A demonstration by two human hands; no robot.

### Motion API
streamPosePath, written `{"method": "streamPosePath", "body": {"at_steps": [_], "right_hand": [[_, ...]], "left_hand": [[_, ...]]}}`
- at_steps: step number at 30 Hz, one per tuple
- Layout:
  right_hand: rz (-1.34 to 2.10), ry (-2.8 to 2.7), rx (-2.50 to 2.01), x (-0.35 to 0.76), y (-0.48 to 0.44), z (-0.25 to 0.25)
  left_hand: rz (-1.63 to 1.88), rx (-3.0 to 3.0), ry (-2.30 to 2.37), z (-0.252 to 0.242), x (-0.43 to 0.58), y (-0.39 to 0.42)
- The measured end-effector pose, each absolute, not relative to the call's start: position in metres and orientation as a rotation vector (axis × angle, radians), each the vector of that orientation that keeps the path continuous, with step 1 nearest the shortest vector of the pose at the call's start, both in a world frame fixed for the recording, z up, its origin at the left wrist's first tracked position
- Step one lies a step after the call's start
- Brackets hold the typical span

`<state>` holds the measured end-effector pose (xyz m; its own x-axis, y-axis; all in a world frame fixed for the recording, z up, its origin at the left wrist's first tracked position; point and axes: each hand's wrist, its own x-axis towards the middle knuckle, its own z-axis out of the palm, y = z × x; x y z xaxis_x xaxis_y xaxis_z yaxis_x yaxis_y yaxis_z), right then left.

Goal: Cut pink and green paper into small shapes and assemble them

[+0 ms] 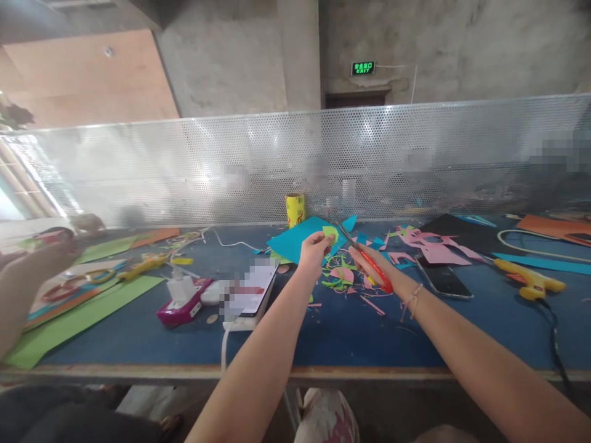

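In the middle of the head view, my left hand [314,251] pinches a small rounded piece of yellow-green paper [330,232]. My right hand [369,263] is closed round the red handles of a pair of scissors [381,274]. The grey blades point up and left and lie close to the right side of the paper piece; whether they touch it I cannot tell. Behind my left hand lies a blue paper sheet [293,240]. Pink, green and blue paper scraps [341,275] are scattered on the table beneath both hands.
A phone on a white charger [252,295] and a magenta power strip [184,304] sit left of my arm. A dark phone [446,280] and a yellow glue gun [530,280] lie right. Behind stand a yellow roll [295,209] and a perforated metal screen [231,166]. Another person's arm [32,277] reaches in at left.
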<state>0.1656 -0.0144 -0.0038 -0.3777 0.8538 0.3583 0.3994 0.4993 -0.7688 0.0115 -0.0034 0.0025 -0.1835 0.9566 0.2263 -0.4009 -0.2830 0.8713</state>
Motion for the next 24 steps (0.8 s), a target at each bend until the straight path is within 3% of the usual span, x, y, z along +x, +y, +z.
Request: {"method": "streamPosePath", "body": {"at_steps": [24], "right_hand": [[0.837, -1.986, -1.049, 0.16, -0.031, 0.007]], "left_hand": [[1.641, 1.058, 0.81, 0.007, 0.013, -0.007]]}}
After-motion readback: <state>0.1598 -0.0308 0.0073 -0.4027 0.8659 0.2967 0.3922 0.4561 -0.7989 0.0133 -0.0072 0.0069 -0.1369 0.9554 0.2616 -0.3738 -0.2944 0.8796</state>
